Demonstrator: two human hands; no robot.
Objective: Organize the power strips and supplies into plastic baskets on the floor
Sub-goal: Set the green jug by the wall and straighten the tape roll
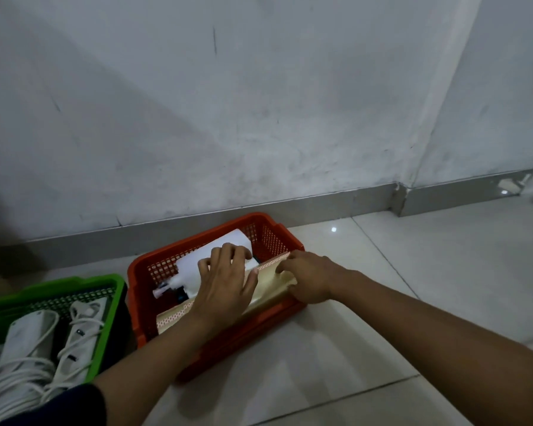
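Left hand point(225, 281) lies with fingers spread, relaxed, pressing white paper stack point(216, 253) inside orange basket point(225, 336). Right hand point(308, 276), at 3 o'clock of left, pinches edge of beige envelope point(270, 290) against basket's right rim. Green basket point(59, 285) at 9 o'clock holds corded power strips point(40, 342). Step in hand, likely: seating envelope. Next: slide it flat, release.

Pale glossy tiled floor point(413, 302), red basket point(268, 232) beside green basket point(43, 285)
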